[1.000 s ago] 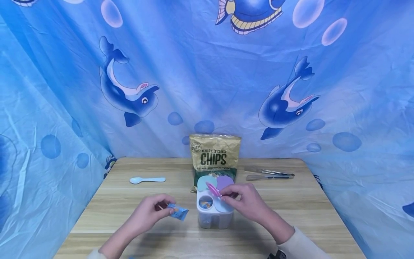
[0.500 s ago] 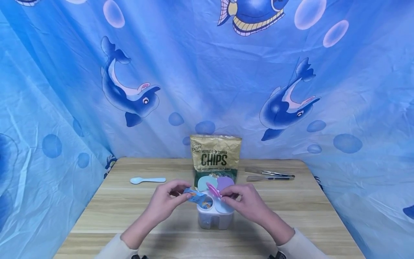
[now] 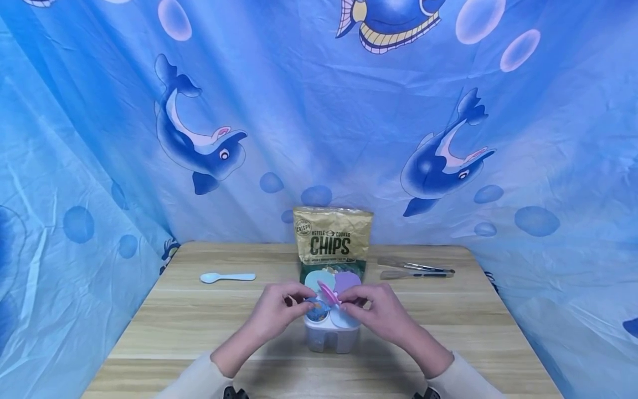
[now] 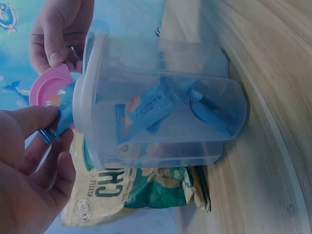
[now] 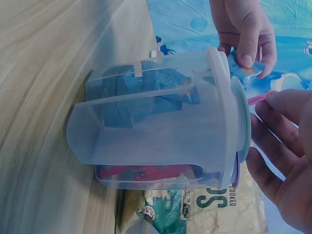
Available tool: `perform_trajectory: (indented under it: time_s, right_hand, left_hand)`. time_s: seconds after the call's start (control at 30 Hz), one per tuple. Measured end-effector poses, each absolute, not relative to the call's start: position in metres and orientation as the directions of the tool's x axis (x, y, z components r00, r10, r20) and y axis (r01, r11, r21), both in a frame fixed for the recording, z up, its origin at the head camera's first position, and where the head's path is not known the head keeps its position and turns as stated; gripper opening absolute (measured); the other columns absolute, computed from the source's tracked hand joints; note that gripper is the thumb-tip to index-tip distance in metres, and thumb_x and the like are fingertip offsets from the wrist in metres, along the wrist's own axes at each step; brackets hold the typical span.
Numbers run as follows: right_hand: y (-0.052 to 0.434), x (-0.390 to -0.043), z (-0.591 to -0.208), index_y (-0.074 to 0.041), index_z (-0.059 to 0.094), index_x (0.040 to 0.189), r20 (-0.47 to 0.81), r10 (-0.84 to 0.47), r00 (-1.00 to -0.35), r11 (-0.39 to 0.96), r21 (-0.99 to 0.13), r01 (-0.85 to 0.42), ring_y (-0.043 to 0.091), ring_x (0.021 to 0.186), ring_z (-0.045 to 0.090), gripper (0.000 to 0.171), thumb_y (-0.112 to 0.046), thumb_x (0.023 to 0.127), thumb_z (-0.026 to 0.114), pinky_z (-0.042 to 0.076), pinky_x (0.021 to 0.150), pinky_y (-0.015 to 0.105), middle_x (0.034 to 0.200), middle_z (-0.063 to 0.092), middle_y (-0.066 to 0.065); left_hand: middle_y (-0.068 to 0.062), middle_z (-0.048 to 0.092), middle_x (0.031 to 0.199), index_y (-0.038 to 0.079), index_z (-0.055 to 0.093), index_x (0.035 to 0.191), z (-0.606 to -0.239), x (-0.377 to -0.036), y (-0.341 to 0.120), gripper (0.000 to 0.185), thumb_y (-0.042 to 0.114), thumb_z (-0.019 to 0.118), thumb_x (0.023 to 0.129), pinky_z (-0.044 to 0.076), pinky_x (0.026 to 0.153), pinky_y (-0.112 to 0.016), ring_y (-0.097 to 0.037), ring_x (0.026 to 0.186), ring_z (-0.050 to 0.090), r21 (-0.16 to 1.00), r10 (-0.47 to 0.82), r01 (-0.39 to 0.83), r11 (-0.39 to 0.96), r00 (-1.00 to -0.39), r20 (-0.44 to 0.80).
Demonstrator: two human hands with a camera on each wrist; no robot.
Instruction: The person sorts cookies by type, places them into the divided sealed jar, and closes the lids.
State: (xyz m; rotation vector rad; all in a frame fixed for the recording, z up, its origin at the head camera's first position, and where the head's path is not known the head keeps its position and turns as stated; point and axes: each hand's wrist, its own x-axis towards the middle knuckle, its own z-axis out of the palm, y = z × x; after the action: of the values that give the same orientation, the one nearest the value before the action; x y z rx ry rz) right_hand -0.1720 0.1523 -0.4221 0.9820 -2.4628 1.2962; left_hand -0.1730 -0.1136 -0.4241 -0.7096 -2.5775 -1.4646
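Pinching a small blue foil sachet (image 3: 315,303), the left hand (image 3: 276,315) holds it at the clear plastic compartment container's (image 3: 331,331) opening. Just beside those fingertips, the right hand (image 3: 381,311) pinches the raised round pink lid flap (image 3: 328,292).

Backdrop: blue curtain (image 3: 319,111) with 2 dolphins at 9 and 3 o'clock, a fish at 12 o'clock, pale bubbles.
Furniture: light wooden table (image 3: 199,310) at 6 o'clock.
Light: even, soft.

One container (image 3: 330,332) – one spoon (image 3: 227,277)
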Motion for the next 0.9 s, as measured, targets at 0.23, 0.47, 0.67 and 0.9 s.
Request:
perform_trajectory:
  time_s: [0.23, 0.47, 0.67, 0.9]
  right_hand:
    - [0.1515, -0.1717, -0.4217, -0.015, 0.08, 0.103, 0.452, -0.47, -0.759, 0.384, -0.669, -0.636, 0.003, 0.076, 0.069, 0.014, -0.01, 0.09, 0.078, 0.06, 0.068, 0.026, 0.092, 0.079, -0.004]
    - [0.151, -0.1723, -0.4238, -0.014, 0.08, 0.102, 0.458, -0.47, -0.754, 0.379, -0.667, -0.641, 0.002, 0.076, 0.068, 0.014, -0.01, 0.089, 0.079, 0.06, 0.067, 0.025, 0.09, 0.078, -0.005]
    - [0.1514, -0.1716, -0.4232, -0.013, 0.08, 0.103, 0.449, -0.473, -0.758, 0.375, -0.676, -0.634, 0.003, 0.076, 0.069, 0.014, -0.01, 0.09, 0.079, 0.06, 0.068, 0.025, 0.092, 0.079, -0.004]
    - [0.1501, -0.1699, -0.4211, -0.012, 0.08, 0.103, 0.444, -0.473, -0.761, 0.384, -0.674, -0.632, 0.002, 0.077, 0.069, 0.015, -0.009, 0.088, 0.08, 0.06, 0.068, 0.025, 0.092, 0.078, -0.005]
  left_hand:
    - [0.007, 0.075, 0.093, 0.016, 0.081, 0.098, -0.4219, -0.1736, -0.1104, 0.018, 0.005, 0.079, 0.085, 0.056, 0.065, -0.024, -0.005, 0.075, 0.063, 0.762, 0.373, 0.449, 0.466, -0.881, 0.291]
    - [0.004, 0.074, 0.09, 0.015, 0.081, 0.098, -0.4224, -0.1784, -0.1088, 0.015, 0.005, 0.078, 0.086, 0.055, 0.064, -0.022, -0.002, 0.074, 0.061, 0.705, 0.445, 0.526, 0.477, -0.836, 0.322]
    - [0.008, 0.073, 0.092, 0.016, 0.081, 0.1, -0.4198, -0.1806, -0.1083, 0.014, 0.008, 0.077, 0.088, 0.052, 0.067, -0.021, 0.0, 0.076, 0.059, 0.638, 0.497, 0.545, 0.544, -0.822, 0.279]
    - [0.009, 0.065, 0.092, 0.013, 0.082, 0.099, -0.4175, -0.1804, -0.1058, 0.012, 0.01, 0.079, 0.087, 0.054, 0.071, -0.024, -0.005, 0.082, 0.059, 0.578, 0.551, 0.59, 0.564, -0.79, 0.269]
